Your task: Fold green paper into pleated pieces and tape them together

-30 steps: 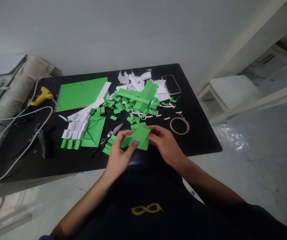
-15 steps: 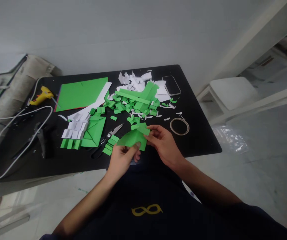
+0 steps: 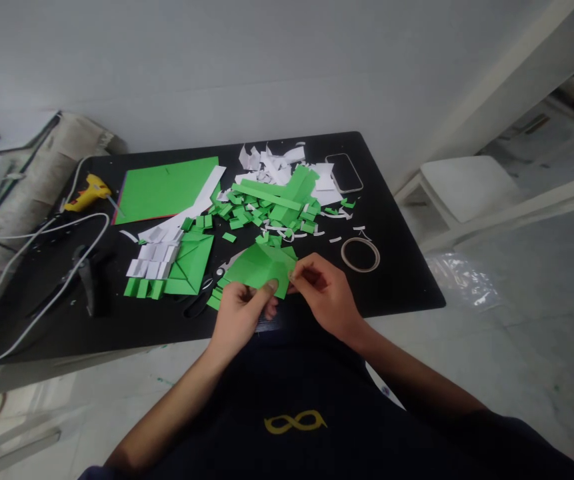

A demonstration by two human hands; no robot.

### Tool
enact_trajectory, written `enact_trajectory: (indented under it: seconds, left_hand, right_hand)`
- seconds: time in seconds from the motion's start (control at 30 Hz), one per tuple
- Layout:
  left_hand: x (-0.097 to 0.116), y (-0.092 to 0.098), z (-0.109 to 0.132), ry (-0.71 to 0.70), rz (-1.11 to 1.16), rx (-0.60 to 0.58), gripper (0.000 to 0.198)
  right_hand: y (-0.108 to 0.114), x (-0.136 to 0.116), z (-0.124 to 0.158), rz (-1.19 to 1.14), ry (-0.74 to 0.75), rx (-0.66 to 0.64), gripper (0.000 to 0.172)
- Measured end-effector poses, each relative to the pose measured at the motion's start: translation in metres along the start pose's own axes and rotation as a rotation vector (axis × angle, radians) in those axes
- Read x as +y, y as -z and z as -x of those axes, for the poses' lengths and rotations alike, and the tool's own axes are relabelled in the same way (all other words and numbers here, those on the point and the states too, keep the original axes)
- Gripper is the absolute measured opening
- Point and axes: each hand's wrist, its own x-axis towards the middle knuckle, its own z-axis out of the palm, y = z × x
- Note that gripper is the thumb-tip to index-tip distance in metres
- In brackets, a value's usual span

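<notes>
A folded piece of green paper (image 3: 257, 263) is held above the front of the table. My left hand (image 3: 241, 310) pinches its lower edge, thumb on top. At its right corner my right hand (image 3: 324, 290) has thumb and forefinger pressed together on the paper. Under and left of the paper lie black-handled scissors (image 3: 207, 287), partly covered. Farther left is a folded green paper envelope shape (image 3: 191, 263) beside rows of small folded white paper pieces (image 3: 154, 257). A heap of small folded green pieces (image 3: 247, 210) lies just beyond my hands.
A yellow glue gun (image 3: 89, 193), its white cable and black pliers (image 3: 85, 280) are at the left. Green sheets (image 3: 167, 187) lie at the back. A roll of tape (image 3: 361, 255) and a clear phone case (image 3: 344, 173) sit right. A white stool (image 3: 469, 187) stands beyond the table.
The green paper has turned and its raised flap now lies flatter, showing a broader face. My right hand has shifted slightly down along its right edge, while my left hand keeps its grip.
</notes>
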Motion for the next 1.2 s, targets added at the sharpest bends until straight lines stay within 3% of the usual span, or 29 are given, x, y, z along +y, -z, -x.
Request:
enact_trajectory:
  seconds: [0.07, 0.17, 0.33, 0.77, 0.9, 1.07, 1.2]
  left_hand:
    - [0.000, 0.000, 0.000, 0.000, 0.002, -0.007, 0.047]
    - [-0.003, 0.000, 0.000, 0.001, -0.010, 0.004, 0.047]
    - [-0.011, 0.001, -0.001, -0.053, -0.090, 0.039, 0.045]
    - [-0.019, 0.012, 0.000, -0.135, -0.141, 0.045, 0.032]
    - [-0.019, 0.009, 0.000, -0.175, -0.146, 0.046, 0.030]
    - [-0.014, 0.005, 0.001, -0.189, -0.047, 0.063, 0.026]
    - [-0.017, 0.005, -0.001, -0.160, -0.048, 0.045, 0.024]
  right_hand:
    - [0.002, 0.001, 0.000, 0.063, 0.022, -0.014, 0.011]
    - [0.002, 0.003, 0.001, 0.134, 0.030, -0.034, 0.016]
    - [0.000, 0.005, 0.001, 0.068, -0.065, -0.057, 0.024]
    - [0.006, 0.004, -0.007, -0.071, -0.194, -0.127, 0.018]
    - [0.003, 0.005, -0.004, 0.000, -0.113, -0.099, 0.014]
    - [0.001, 0.007, 0.003, 0.233, 0.102, -0.047, 0.034]
    - [0.000, 0.007, 0.004, 0.399, 0.246, -0.006, 0.030]
